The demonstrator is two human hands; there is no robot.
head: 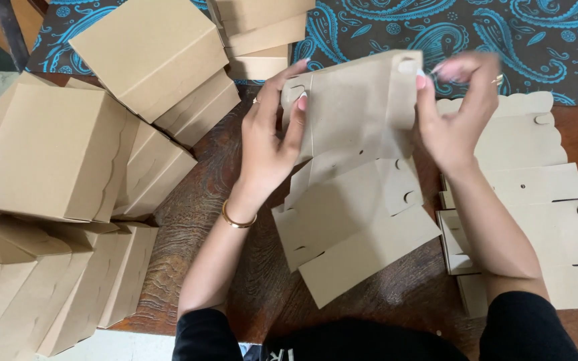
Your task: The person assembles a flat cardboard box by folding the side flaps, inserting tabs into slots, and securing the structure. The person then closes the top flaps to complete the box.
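Item: flat kraft box blank (352, 194), die-cut, held above the wooden table (209, 200), far panel raised upright.
Left hand (269, 144): fingers pinched on the raised panel's left edge, by the slot.
Right hand (453, 117): fingertips clamped on the top right corner tab.
Handling note: likely best to crease along the scored lines, keep both edges level, and seat each tab fully in its slot.
Left of hands: folded boxes (68, 154), stacked.
Right of hands: stack of unfolded blanks (536, 194).

Left hand (272, 137) raised, fingers curled and pinching, right hand (455, 107) likewise, forearms angled inward
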